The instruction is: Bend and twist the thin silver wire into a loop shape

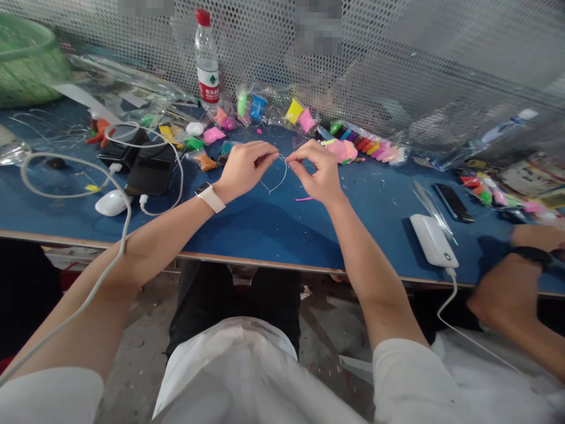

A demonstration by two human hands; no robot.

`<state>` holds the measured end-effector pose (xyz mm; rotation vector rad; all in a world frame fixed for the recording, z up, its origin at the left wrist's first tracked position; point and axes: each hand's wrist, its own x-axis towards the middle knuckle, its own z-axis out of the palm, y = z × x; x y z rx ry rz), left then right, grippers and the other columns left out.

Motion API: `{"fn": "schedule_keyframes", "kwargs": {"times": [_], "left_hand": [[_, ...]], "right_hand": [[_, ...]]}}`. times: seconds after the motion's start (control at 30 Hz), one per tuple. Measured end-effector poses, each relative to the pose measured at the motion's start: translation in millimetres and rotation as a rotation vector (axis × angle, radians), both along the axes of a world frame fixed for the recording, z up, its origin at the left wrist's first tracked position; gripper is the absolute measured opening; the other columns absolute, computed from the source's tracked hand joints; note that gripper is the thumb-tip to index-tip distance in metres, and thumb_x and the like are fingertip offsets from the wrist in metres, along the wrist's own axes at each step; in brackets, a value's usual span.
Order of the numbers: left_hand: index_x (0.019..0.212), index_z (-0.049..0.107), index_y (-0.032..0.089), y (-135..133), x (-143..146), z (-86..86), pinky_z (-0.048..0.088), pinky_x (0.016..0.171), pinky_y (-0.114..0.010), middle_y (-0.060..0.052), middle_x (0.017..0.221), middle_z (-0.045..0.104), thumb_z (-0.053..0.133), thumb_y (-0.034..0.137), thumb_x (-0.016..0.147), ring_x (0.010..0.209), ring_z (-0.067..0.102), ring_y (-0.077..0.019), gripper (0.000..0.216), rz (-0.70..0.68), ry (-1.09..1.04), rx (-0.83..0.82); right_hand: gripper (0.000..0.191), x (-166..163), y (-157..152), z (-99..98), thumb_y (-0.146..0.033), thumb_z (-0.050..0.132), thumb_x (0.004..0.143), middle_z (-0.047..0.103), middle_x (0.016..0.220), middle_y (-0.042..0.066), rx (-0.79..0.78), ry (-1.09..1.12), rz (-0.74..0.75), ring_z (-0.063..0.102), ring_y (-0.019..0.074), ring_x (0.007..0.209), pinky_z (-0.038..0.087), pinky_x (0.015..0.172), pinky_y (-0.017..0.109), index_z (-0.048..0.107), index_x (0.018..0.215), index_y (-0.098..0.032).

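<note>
Okay, wire [286,169]: thin loop at my fingertips, betw. both hands, bowing back twd. me; its near tip sits a bit L of the pinch, so L hand's closer to it.
L hand [243,168]: thumb + fingertips pressed tog., pinching the wire's far end.
R hand [323,174]: thumb + forefinger pinching it too, afaict, just beside L tips w/ a small gap betw.
Long axis: from the pinch twd. my edge of the table [260,229], slanting L; can't tell if the near tip touches down.
Strip [304,199]: purple, flat on table, nearer R, partly under that hand.
Clay [343,151]: pink lump, beyond R hand, partly hidden.
</note>
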<state>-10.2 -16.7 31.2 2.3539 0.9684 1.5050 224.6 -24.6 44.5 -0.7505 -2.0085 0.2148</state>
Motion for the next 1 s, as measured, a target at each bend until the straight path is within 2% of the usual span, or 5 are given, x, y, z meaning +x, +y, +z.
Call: {"fn": "schedule_keyframes", "kwargs": {"times": [0.27,0.43,0.77,1.0], "left_hand": [[0.092,0.083,0.020,1.2,-3.0,1.1,0.048,0.078,-0.030,-0.005,0.086,0.079,0.065,0.024,0.104,0.076,0.066,-0.0163,0.022,-0.044,0.021,-0.051],[0.093,0.084,0.020,0.8,-3.7,1.1,0.050,0.079,-0.029,-0.006,0.088,0.081,0.066,0.024,0.104,0.078,0.069,-0.0157,0.022,-0.069,0.004,-0.067],[0.097,0.085,0.020,3.9,-6.7,-4.8,0.056,0.081,-0.029,-0.006,0.090,0.083,0.065,0.030,0.108,0.082,0.074,-0.0160,0.025,-0.101,0.048,-0.018],[0.102,0.085,0.019,-0.5,0.0,-6.8,0.056,0.082,-0.029,-0.006,0.093,0.084,0.063,0.030,0.109,0.083,0.075,-0.0164,0.026,-0.090,0.030,0.014]], "right_hand": [[0.037,3.5,1.9,0.7,-0.065,0.067,0.106,0.073,0.099,0.004,-0.044,-0.064,0.003,0.072,0.0272,0.102,0.062,0.111,0.063,0.081,0.101,-0.031],[0.037,2.4,3.1,-1.3,-0.063,0.066,0.108,0.074,0.100,0.003,-0.060,-0.059,0.023,0.073,0.0236,0.100,0.064,0.110,0.058,0.082,0.103,-0.030],[0.039,-0.7,0.7,-4.3,-0.066,0.069,0.106,0.073,0.099,0.002,-0.099,0.011,0.078,0.072,0.0215,0.095,0.062,0.115,0.057,0.081,0.101,-0.029],[0.035,-1.4,2.7,-4.4,-0.062,0.069,0.108,0.074,0.099,0.002,-0.039,0.050,0.056,0.072,0.0209,0.095,0.063,0.106,0.051,0.081,0.102,-0.029]]}}
